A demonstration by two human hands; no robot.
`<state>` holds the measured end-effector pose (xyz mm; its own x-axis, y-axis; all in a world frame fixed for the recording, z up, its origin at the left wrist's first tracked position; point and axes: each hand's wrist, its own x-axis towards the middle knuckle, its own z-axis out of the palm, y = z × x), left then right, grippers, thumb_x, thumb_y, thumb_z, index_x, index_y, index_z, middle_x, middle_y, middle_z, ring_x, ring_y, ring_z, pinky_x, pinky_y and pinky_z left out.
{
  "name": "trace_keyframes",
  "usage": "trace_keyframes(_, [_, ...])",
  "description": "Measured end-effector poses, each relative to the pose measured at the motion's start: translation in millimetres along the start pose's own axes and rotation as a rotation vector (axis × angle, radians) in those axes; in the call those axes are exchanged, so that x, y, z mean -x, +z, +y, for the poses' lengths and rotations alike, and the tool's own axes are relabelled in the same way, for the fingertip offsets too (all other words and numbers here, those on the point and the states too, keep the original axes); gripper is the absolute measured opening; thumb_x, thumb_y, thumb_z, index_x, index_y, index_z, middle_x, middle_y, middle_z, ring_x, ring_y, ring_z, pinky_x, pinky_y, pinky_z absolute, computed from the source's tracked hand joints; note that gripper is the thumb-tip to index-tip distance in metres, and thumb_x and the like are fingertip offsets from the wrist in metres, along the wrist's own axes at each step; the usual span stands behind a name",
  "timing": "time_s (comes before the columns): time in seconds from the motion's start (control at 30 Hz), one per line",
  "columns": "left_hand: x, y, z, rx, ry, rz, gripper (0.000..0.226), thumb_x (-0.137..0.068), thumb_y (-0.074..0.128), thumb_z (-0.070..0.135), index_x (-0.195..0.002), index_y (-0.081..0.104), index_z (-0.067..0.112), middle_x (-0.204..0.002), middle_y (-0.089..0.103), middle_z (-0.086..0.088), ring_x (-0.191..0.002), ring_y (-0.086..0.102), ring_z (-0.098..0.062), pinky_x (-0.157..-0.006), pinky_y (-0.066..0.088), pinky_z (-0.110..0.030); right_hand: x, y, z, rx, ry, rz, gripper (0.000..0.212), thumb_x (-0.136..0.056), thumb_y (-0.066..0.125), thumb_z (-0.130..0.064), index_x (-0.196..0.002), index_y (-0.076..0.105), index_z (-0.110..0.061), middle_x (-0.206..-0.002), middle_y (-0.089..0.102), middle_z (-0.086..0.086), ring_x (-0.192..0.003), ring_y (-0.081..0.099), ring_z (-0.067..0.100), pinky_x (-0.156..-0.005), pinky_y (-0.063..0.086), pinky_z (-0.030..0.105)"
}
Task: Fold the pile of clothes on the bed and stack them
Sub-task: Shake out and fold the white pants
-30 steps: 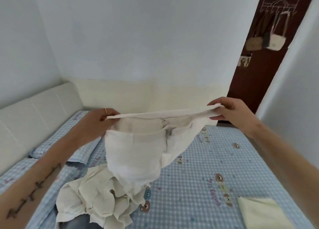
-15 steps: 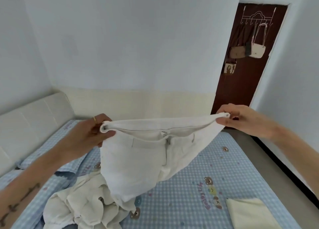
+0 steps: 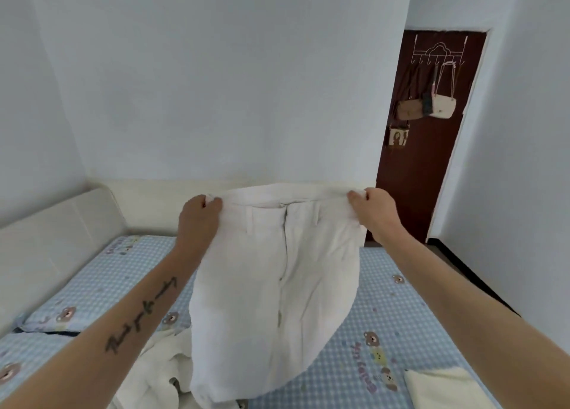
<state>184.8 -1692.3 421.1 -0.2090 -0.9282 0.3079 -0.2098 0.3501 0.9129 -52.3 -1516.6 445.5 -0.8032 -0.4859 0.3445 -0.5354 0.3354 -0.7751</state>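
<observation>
White trousers [image 3: 277, 285] held up over the bed [image 3: 385, 316] by the waistband, front and fly toward the camera, legs hanging to the unfolded pile [image 3: 154, 374] at lower left; step in hand looks like spreading the garment before its first fold. Left hand [image 3: 197, 220] and right hand [image 3: 374, 212] each have a clenched grip on a waistband corner, fingers curled over the edge. Next move likely calls for bringing the two corners together, or laying it flat; one folded piece [image 3: 444, 390] lies at lower right.
</observation>
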Motion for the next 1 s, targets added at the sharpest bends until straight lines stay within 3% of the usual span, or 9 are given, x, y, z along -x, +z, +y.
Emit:
trace_keyframes(0.1, [13.5, 18.2, 20.8, 0.015, 0.038, 0.045, 0.023, -0.089, 0.054, 0.025, -0.071, 0.048, 0.012, -0.068, 0.051, -0.002, -0.070, 0.050, -0.024, -0.063, 0.035, -0.033, 12.3, 13.3, -20.0, -0.147, -0.007, 0.048, 0.031, -0.091, 0.051, -0.027, -0.066, 0.050, -0.008, -0.065, 0.053, 0.004, -0.069, 0.054, 0.025, -0.056, 0.041, 0.032])
trace_keyframes(0.27, [51.1, 51.7, 47.8, 0.078, 0.141, -0.045, 0.017, -0.084, 0.063, 0.023, -0.091, 0.060, 0.007, -0.085, 0.065, -0.004, -0.076, 0.060, -0.018, -0.068, 0.048, -0.025, 42.8, 40.5, -51.3, -0.295, -0.084, -0.058, 0.031, -0.087, 0.058, -0.029, -0.070, 0.055, -0.003, -0.070, 0.060, 0.010, -0.069, 0.061, 0.027, -0.068, 0.054, 0.043])
trace_keyframes(0.33, [61.2, 59.8, 50.6, 0.096, 0.161, -0.025, 0.013, -0.084, 0.062, 0.021, -0.084, 0.060, 0.009, -0.077, 0.064, -0.003, -0.066, 0.057, -0.011, -0.053, 0.040, -0.009, 52.1, 46.8, -55.3, -0.302, -0.135, -0.083, 0.034, -0.085, 0.060, -0.030, -0.076, 0.057, 0.003, -0.070, 0.060, 0.011, -0.066, 0.058, 0.024, -0.067, 0.051, 0.041])
trace_keyframes(0.53, [55.0, 49.0, 43.1, 0.200, 0.022, 0.149, 0.014, -0.085, 0.062, 0.021, -0.083, 0.060, 0.007, -0.079, 0.064, -0.007, -0.069, 0.059, -0.019, -0.054, 0.042, -0.008, 56.9, 43.1, -42.3, -0.271, -0.173, -0.026, 0.025, -0.087, 0.060, -0.024, -0.073, 0.054, -0.005, -0.061, 0.050, 0.001, -0.063, 0.049, 0.019, -0.063, 0.041, 0.032])
trace_keyframes(0.6, [61.4, 55.7, 47.3, 0.243, 0.001, 0.070, 0.015, -0.085, 0.064, 0.024, -0.089, 0.061, 0.009, -0.086, 0.068, -0.006, -0.081, 0.065, -0.023, -0.073, 0.054, -0.029, 60.9, 48.3, -42.3, -0.286, -0.170, -0.030, 0.025, -0.087, 0.059, -0.024, -0.071, 0.053, -0.006, -0.061, 0.050, 0.000, -0.061, 0.048, 0.016, -0.060, 0.041, 0.028])
trace_keyframes(0.67, [72.7, 64.1, 50.2, 0.254, 0.035, -0.089, 0.016, -0.086, 0.062, 0.026, -0.095, 0.066, 0.013, -0.092, 0.071, -0.002, -0.087, 0.068, -0.018, -0.083, 0.055, -0.038, 64.2, 52.2, -42.6, -0.293, -0.165, -0.060, 0.027, -0.088, 0.058, -0.028, -0.069, 0.052, -0.010, -0.062, 0.052, -0.003, -0.057, 0.047, 0.011, -0.052, 0.039, 0.018])
trace_keyframes(0.8, [80.5, 61.6, 43.5, 0.419, 0.062, -0.338, 0.022, -0.092, 0.054, 0.012, -0.103, 0.072, 0.018, -0.095, 0.075, 0.000, -0.091, 0.070, -0.016, -0.077, 0.056, -0.026, 65.3, 49.6, -30.8, -0.389, -0.121, -0.189, 0.032, -0.086, 0.061, -0.044, -0.084, 0.062, -0.012, -0.073, 0.062, 0.000, -0.068, 0.058, 0.016, -0.060, 0.049, 0.030])
trace_keyframes(0.9, [87.3, 63.4, 37.8, 0.467, 0.079, -0.413, 0.033, -0.091, 0.050, 0.001, -0.107, 0.071, 0.021, -0.095, 0.075, 0.004, -0.090, 0.070, -0.007, -0.072, 0.053, -0.016, 67.6, 48.8, -23.5, -0.366, -0.145, -0.171, 0.031, -0.077, 0.072, -0.042, -0.095, 0.063, -0.018, -0.080, 0.065, -0.010, -0.071, 0.061, 0.002, -0.056, 0.042, 0.013])
trace_keyframes(1.0, [89.2, 65.8, 33.7, 0.471, 0.136, -0.506, 0.039, -0.089, 0.054, 0.000, -0.095, 0.073, 0.034, -0.094, 0.074, 0.008, -0.091, 0.069, -0.005, -0.074, 0.052, -0.013, 59.5, 42.0, -19.1, -0.348, -0.127, -0.146, 0.019, -0.080, 0.070, -0.026, -0.089, 0.066, -0.010, -0.082, 0.070, 0.004, -0.079, 0.066, 0.019, -0.066, 0.053, 0.034])
